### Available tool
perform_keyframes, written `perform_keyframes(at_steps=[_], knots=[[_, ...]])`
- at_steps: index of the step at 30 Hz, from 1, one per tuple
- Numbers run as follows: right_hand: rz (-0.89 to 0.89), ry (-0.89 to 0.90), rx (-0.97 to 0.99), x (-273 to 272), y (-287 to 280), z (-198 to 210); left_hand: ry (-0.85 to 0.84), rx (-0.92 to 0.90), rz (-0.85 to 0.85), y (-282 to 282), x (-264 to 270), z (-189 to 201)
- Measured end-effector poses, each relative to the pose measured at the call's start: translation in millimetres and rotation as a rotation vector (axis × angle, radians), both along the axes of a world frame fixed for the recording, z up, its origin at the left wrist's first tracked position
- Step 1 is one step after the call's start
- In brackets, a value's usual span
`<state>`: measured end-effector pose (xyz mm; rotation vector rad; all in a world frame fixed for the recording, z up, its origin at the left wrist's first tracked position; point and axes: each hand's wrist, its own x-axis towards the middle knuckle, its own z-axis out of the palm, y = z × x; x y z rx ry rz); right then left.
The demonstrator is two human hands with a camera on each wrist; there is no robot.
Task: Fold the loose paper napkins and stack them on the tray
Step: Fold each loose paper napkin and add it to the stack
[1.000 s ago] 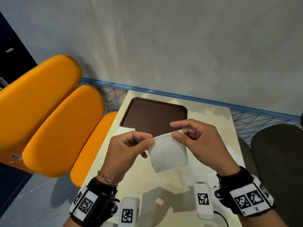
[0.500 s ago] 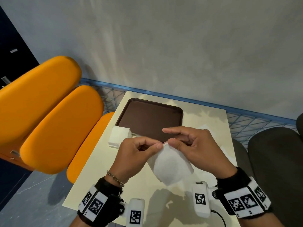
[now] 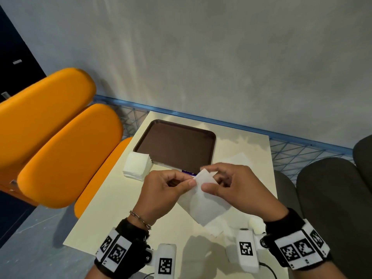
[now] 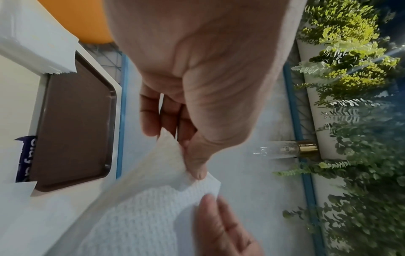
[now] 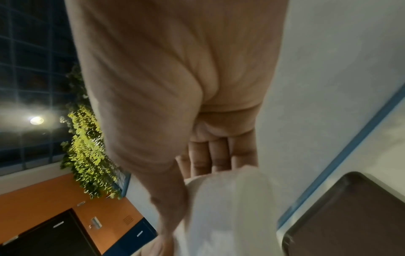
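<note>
Both hands hold one white paper napkin (image 3: 203,200) in the air above the cream table (image 3: 112,210), just in front of the brown tray (image 3: 175,146). My left hand (image 3: 189,181) pinches its upper left corner between thumb and forefinger. My right hand (image 3: 205,179) pinches the top edge beside it, thumb in front and forefinger behind. In the left wrist view the embossed napkin (image 4: 153,199) hangs from my left thumb, and the tray (image 4: 72,124) has nothing on it. The right wrist view shows the napkin (image 5: 230,207) blurred under my thumb.
A pile of white napkins (image 3: 136,165) sits at the tray's near left corner. More loose napkins (image 3: 235,159) lie on the table to the right and under my hands. A dark blue wrapper (image 3: 188,172) peeks out by the tray's near edge. Orange seats (image 3: 66,154) stand left, dark chairs (image 3: 330,198) right.
My hands have come closer together at the napkin's top edge, and the napkin now hangs lower and more slanted. The head view has shifted, bringing the napkin pile into sight.
</note>
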<state>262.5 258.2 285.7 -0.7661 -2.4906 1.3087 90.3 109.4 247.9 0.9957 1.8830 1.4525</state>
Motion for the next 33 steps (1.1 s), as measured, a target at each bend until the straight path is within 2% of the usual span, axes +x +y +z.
perform_keyframes(at_steps=[5, 11, 18, 22, 26, 29, 31, 33], knots=[[-0.034, -0.028, -0.079, 10, 14, -15, -0.005, -0.028, 0.032, -1, 3, -2], [-0.027, -0.070, -0.226, -4, 19, -33, -0.029, -0.092, 0.082, -5, -8, -13], [-0.038, -0.088, -0.364, -46, 21, -56, -0.170, -0.153, 0.159, -15, -55, -36], [-0.015, -0.139, -0.409, -83, 23, -73, -0.182, -0.191, 0.186, -21, -93, -53], [0.090, -0.262, -0.447, -130, 17, -85, -0.127, -0.305, 0.014, -27, -136, -68], [0.089, -0.241, -0.496, -172, 7, -103, -0.109, -0.337, -0.112, -24, -167, -76], [0.060, -0.211, -0.518, -198, 4, -120, -0.208, -0.279, -0.012, -20, -188, -86], [-0.049, -0.170, -0.600, -221, 2, -135, -0.411, -0.235, 0.122, -21, -206, -99]])
